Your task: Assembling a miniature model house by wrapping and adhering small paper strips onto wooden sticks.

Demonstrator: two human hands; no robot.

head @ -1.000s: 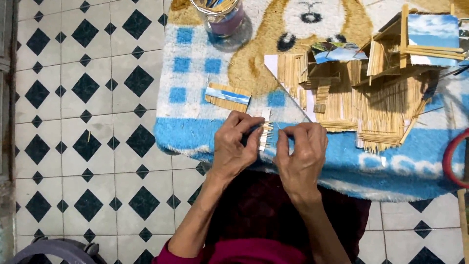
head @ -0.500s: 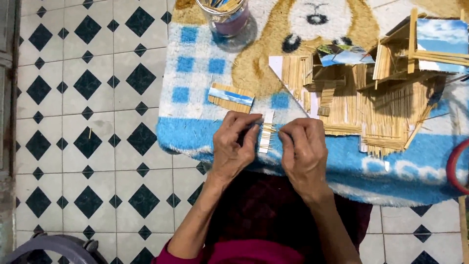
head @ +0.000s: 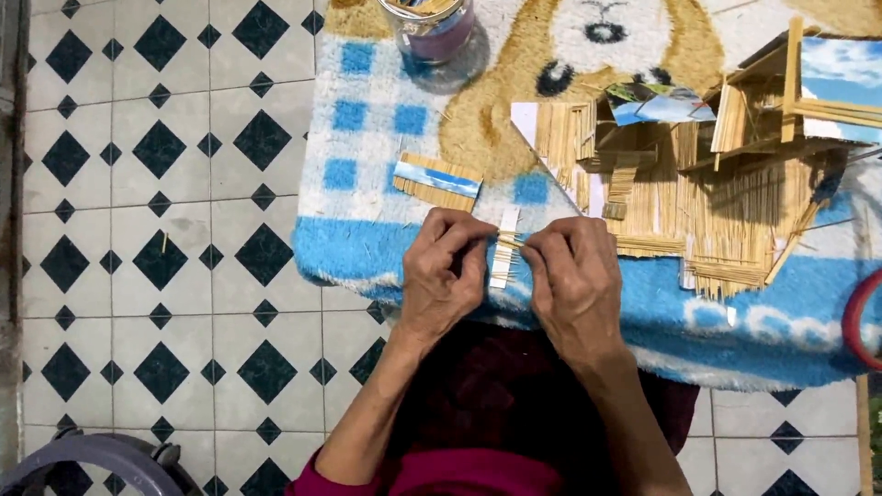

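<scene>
Your left hand [head: 446, 276] and right hand [head: 574, 276] pinch the pale stick strip [head: 503, 250] between them, its length running near-to-far, both equally close.

Two bare hands, left hand [head: 444, 276] and right hand [head: 574, 280], no rings, no watch, no gloves. Fingers [head: 459, 230] bare, nails short. Forearms bare up to the elbows. Magenta-pink sleeve [head: 317, 479] edge at the left elbow, same pink across the chest below the hands. Dark maroon garment [head: 478, 395] over the lap between the forearms.
</scene>
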